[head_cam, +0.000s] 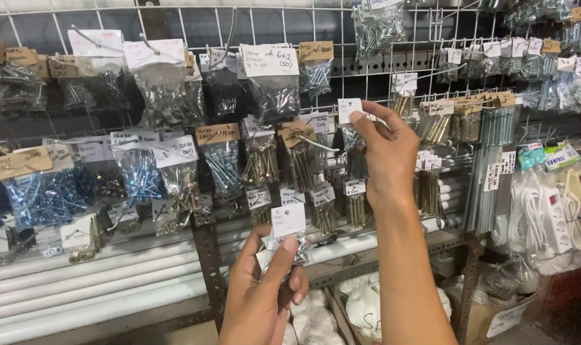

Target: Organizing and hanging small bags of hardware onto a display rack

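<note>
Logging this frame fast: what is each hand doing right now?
Left hand: closed on a small bag of screws.
Right hand: pinching the card top of a hanging bag.

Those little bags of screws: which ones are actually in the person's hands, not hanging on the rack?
Two: the small white-tagged bag pinched in the left hand, low down, and the bag the right hand holds up by its tag.

i count two hands in view, my left hand (265, 297) and my right hand (385, 150), and each has one small bag of screws: one small bag (289, 239) down low, one hanging bag (352, 131) up on the wire rack (380, 64). the other bags on the hooks are way too many and too overlapped to count properly, dozens easily. under them i make out about five white pipes (99, 281) lying side by side, and on the right two white power strips (559, 204).
</note>
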